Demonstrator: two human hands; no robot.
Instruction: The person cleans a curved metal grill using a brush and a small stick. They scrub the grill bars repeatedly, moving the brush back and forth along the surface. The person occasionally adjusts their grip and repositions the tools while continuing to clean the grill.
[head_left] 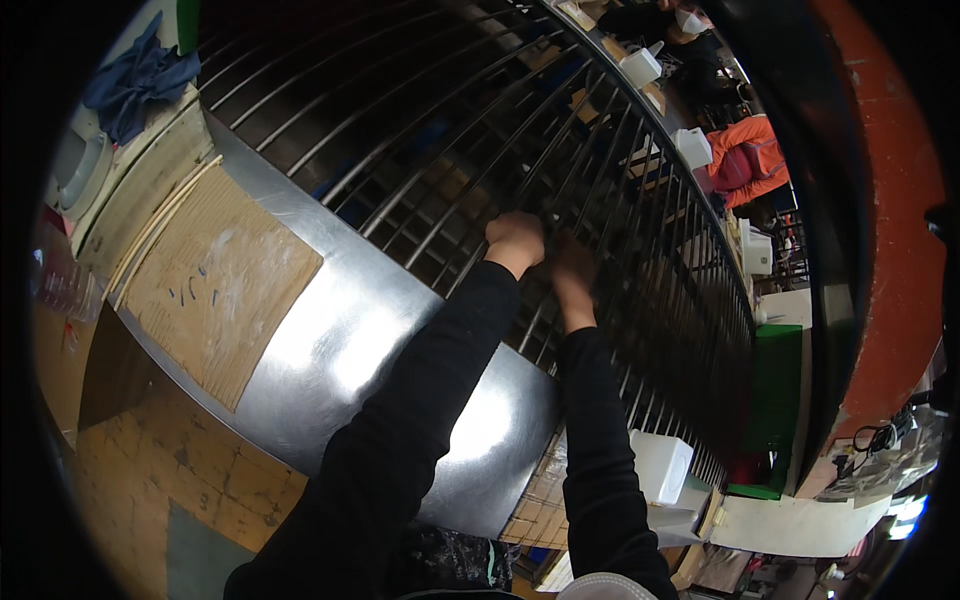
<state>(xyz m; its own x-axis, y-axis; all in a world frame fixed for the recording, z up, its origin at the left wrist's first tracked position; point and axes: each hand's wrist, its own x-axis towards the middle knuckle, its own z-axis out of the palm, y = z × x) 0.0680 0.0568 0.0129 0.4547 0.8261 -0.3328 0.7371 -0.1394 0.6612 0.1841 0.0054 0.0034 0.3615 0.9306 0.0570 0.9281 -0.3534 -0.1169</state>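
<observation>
dark sleeves (410, 410) reach over a shiny metal ledge (345, 320) to a rack of metal bars (438, 230) just beyond. a clear plastic container (62, 270) sits far left, contents unclear. the left hand (516, 238) looks curled, the right hand (573, 266) blurs close beside; how far the fingers close, or on what, i cannot tell.

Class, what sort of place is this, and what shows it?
Probably a factory or workshop: a long row of metal rods, a shiny metal worktop and another person in orange beyond.
</observation>
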